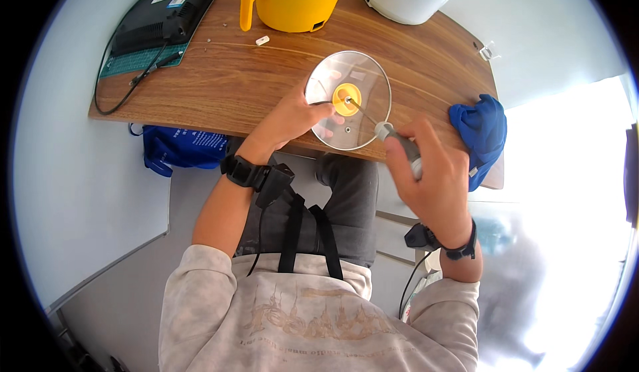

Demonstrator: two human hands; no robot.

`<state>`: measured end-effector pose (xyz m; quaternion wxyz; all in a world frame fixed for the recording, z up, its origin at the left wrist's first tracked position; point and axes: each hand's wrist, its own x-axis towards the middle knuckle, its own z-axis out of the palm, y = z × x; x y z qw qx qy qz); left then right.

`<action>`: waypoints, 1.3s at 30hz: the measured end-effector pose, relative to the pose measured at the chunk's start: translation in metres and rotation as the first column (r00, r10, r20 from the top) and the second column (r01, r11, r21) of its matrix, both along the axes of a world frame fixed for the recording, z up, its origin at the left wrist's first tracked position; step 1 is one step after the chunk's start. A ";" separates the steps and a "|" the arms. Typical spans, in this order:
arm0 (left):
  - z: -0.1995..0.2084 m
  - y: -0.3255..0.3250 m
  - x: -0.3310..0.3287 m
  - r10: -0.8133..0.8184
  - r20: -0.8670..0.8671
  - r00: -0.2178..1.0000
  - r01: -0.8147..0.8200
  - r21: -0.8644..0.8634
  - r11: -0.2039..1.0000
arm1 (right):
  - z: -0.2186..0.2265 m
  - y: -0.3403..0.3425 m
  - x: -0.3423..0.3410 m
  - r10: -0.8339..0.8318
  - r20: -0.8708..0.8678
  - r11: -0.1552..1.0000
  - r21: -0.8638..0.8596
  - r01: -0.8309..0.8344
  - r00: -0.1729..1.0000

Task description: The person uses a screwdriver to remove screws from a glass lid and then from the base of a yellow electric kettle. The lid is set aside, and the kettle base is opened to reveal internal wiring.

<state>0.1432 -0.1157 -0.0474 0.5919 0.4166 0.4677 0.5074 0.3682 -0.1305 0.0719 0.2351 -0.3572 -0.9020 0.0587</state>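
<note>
Glass lid steadied; screwdriver at knob.

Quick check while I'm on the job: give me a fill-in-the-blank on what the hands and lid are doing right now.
1. The left hand steadies a round ____ lid at the table edge.
2. The right hand grips a ____ whose tip meets the lid's centre.
3. The knob at the lid's centre is ____ in colour.
4. A blue ____ lies at the table's right edge.

Missing words: glass; screwdriver; yellow; cloth
</note>
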 end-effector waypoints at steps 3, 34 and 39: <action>0.000 0.000 0.000 -0.009 0.011 1.000 0.009 0.002 1.000 | -0.015 -0.012 -0.001 0.032 -0.012 0.995 0.093 -0.031 0.999; 0.002 0.000 -0.005 -0.068 0.018 0.997 0.068 0.005 0.998 | -0.013 0.046 0.047 -0.249 -0.164 0.904 -0.392 0.168 0.955; 0.001 0.000 -0.005 -0.050 0.010 0.999 0.050 -0.002 0.999 | -0.011 0.046 0.028 -0.197 -0.245 0.968 -0.201 0.149 0.949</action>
